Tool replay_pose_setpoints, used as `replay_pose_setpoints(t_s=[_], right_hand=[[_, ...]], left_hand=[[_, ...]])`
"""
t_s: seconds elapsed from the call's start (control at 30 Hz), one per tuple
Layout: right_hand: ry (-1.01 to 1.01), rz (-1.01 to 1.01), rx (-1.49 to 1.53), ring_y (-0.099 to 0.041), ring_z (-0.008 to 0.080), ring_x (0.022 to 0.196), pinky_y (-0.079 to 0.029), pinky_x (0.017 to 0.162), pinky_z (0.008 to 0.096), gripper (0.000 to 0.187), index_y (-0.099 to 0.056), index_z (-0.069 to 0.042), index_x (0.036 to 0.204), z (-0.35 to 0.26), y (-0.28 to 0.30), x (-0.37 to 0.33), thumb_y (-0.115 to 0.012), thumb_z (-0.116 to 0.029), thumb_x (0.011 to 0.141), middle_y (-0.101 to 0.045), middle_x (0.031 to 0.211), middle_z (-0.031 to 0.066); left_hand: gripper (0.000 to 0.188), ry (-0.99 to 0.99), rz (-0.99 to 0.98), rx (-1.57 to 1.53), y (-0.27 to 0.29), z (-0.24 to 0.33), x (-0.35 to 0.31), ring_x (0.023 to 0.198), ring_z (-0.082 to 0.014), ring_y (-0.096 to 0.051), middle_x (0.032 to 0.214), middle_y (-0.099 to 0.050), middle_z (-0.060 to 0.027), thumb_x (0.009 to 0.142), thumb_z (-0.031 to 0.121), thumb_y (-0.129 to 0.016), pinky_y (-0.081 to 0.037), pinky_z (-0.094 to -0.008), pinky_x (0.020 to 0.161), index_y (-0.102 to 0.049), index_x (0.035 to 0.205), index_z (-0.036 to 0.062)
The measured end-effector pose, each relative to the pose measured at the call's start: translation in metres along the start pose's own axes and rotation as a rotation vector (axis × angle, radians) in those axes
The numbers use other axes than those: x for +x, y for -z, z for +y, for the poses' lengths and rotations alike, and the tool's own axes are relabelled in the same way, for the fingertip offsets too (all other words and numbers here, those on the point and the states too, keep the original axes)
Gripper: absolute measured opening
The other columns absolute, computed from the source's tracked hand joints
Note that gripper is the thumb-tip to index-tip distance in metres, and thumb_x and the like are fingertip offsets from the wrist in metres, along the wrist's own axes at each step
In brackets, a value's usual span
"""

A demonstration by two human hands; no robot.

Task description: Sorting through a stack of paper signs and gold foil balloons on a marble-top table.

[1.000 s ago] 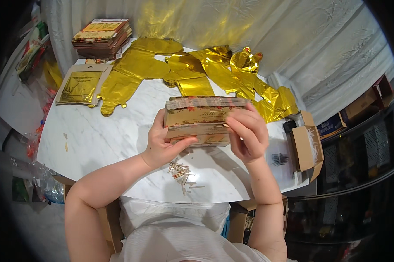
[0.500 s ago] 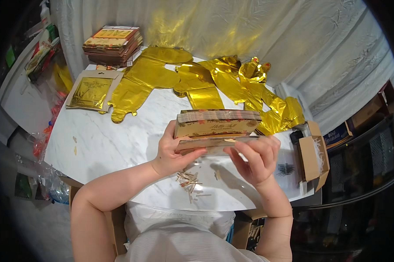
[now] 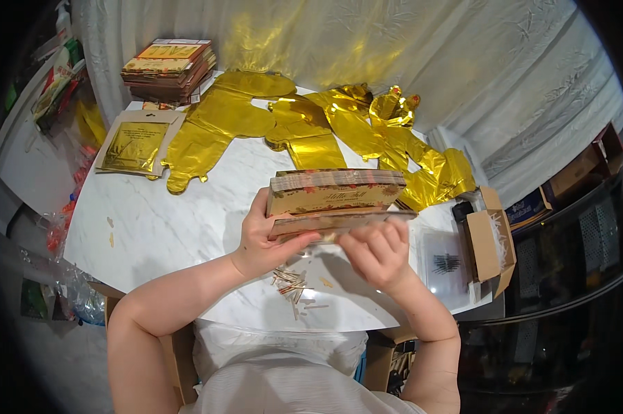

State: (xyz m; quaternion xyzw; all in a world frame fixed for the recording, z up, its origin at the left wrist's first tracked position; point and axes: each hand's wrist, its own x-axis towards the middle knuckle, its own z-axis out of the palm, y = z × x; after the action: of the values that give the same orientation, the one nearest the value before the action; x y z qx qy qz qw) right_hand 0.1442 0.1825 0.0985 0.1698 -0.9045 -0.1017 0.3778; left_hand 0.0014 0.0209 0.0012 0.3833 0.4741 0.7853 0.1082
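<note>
My left hand (image 3: pixel 257 238) grips a thick stack of printed cards (image 3: pixel 335 200) by its left end, thumb along the near side. The cards are tan with autumn leaf decoration, and the nearest one tilts apart from the rest. At the near card's lower edge, my right hand (image 3: pixel 380 255) has its fingers curled together. Its fingertips are slightly blurred, and what they pinch is hidden. Below the hands, several small thin paper strips (image 3: pixel 290 284) lie in a loose pile on the white marbled table (image 3: pixel 159 234).
Gold foil balloons (image 3: pixel 235 114) spread across the table's back. At the back left stand a stack of printed cards (image 3: pixel 166 72) and a flat package with gold foil (image 3: pixel 133 146). On the right are an opened cardboard box (image 3: pixel 487 234) and a clear plastic bag (image 3: pixel 444 259).
My right hand has moved left along the near card's lower edge, and its fingers have curled in. The small tan piece seen at its fingertips is out of sight there. My left hand keeps its grip.
</note>
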Motion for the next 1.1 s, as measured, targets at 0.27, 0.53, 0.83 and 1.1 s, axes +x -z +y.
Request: replay_pose_setpoints(t_s=[0.27, 0.53, 0.83, 1.1], right_hand=[[0.03, -0.007, 0.284, -0.062, 0.019, 0.077, -0.048, 0.07, 0.0348, 0.027, -0.078, -0.008, 0.102, 0.0, 0.029, 0.026, -0.085, -0.013, 0.077, -0.066, 0.088, 0.0019], [-0.199, -0.148, 0.468, -0.067, 0.0242, 0.082, -0.054, 0.069, 0.0349, 0.035, -0.078, -0.008, 0.108, 0.031, 0.011, 0.08, -0.078, 0.007, 0.077, -0.067, 0.093, 0.0068], [-0.151, -0.177, 0.513, -0.068, 0.0239, 0.083, -0.056, 0.069, 0.0342, 0.043, -0.078, -0.012, 0.117, 0.029, 0.005, 0.082, -0.08, 0.002, 0.076, -0.067, 0.096, 0.0072], [-0.152, -0.204, 0.497, -0.068, 0.0237, 0.081, -0.055, 0.068, 0.0339, 0.031, -0.077, -0.008, 0.11, 0.027, 0.012, 0.082, -0.077, 0.003, 0.081, -0.066, 0.095, 0.008]], left_hand=[[0.032, -0.084, 0.0, 0.149, 0.001, -0.001, 0.0, 0.113, -0.0261, -0.056, 0.121, -0.069, -0.0095, 0.075, 0.008, -0.09, -0.051, -0.0345, 0.094, -0.081, 0.106, 0.0093], [0.032, -0.361, -0.109, 0.401, 0.009, 0.004, 0.008, 0.117, -0.0306, -0.063, 0.13, -0.058, -0.0154, 0.07, 0.009, -0.092, -0.055, -0.0387, 0.096, -0.082, 0.1, 0.0138], [0.031, -0.358, -0.119, 0.526, 0.013, 0.008, 0.007, 0.117, -0.0322, -0.064, 0.129, -0.056, -0.0148, 0.068, 0.012, -0.094, -0.056, -0.0404, 0.095, -0.08, 0.095, 0.0153], [0.032, -0.371, -0.096, 0.463, 0.01, 0.006, 0.007, 0.112, -0.0306, -0.064, 0.128, -0.057, -0.0147, 0.066, 0.011, -0.094, -0.056, -0.039, 0.091, -0.079, 0.095, 0.0155]])
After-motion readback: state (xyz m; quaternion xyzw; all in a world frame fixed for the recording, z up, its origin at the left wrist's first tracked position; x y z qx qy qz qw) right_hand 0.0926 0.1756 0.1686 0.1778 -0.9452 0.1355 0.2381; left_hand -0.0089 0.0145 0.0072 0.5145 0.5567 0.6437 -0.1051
